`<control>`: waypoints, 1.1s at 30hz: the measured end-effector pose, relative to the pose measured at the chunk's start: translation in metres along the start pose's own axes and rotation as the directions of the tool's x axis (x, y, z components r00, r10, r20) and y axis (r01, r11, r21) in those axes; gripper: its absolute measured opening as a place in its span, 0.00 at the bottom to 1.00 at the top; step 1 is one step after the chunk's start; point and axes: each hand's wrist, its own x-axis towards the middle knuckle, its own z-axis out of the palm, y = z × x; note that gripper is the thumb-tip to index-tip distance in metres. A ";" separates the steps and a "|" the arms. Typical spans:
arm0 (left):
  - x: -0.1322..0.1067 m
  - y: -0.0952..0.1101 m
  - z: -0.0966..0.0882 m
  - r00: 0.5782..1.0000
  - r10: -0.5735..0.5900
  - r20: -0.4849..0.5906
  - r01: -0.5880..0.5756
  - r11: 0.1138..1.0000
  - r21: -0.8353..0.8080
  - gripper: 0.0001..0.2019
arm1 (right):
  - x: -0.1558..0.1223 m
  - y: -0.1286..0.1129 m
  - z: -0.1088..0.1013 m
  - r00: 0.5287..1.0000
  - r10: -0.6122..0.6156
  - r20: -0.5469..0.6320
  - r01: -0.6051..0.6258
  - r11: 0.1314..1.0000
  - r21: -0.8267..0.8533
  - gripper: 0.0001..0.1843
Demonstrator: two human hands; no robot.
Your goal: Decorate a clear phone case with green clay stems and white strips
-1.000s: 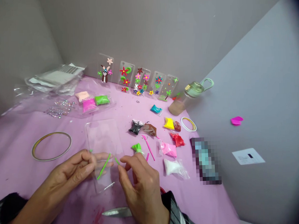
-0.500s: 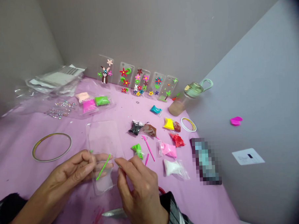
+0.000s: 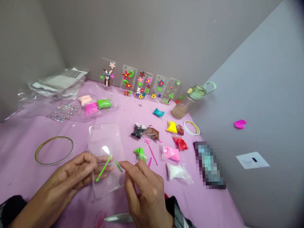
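Right hand [image 3: 146,191] has shifted, baring short green strip [image 3: 118,166]; wall card [image 3: 244,161] illegible

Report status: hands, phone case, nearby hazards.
Left hand holds clear phone case. Right hand beside short green strip. Longer green strip on case. Metal blade partly hidden by right hand.

Plain grey left wall [image 3: 15,36] and back wall [image 3: 128,27] meet in a corner behind a table [image 3: 14,180] draped in pinkish-lilac cloth, reddish smear on its near part. Right wall [image 3: 271,88] paler, bluish, smooth; light soft, dimmer toward the left.
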 end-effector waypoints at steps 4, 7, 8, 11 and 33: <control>0.002 0.003 -0.001 1.000 -0.006 0.008 0.006 0.999 -0.039 0.12 | 0.000 0.001 0.000 0.999 -0.032 0.011 0.032 0.999 0.003 0.18; 0.002 0.006 -0.002 1.000 0.014 0.016 -0.014 0.999 -0.035 0.12 | -0.001 0.001 0.000 0.999 -0.049 -0.002 0.049 0.999 0.009 0.18; 0.002 0.007 -0.002 1.000 0.027 0.007 -0.027 0.999 -0.034 0.13 | -0.001 0.001 0.000 0.998 -0.058 -0.015 0.058 0.998 0.015 0.17; 0.002 0.010 0.001 0.998 0.044 -0.053 -0.046 0.998 -0.041 0.16 | -0.002 0.002 0.000 0.996 -0.084 -0.032 0.085 0.996 0.023 0.17; 0.001 0.018 0.008 0.995 0.097 0.035 -0.096 0.995 -0.019 0.16 | -0.003 0.001 0.002 0.986 -0.168 -0.002 0.164 0.965 -0.207 0.18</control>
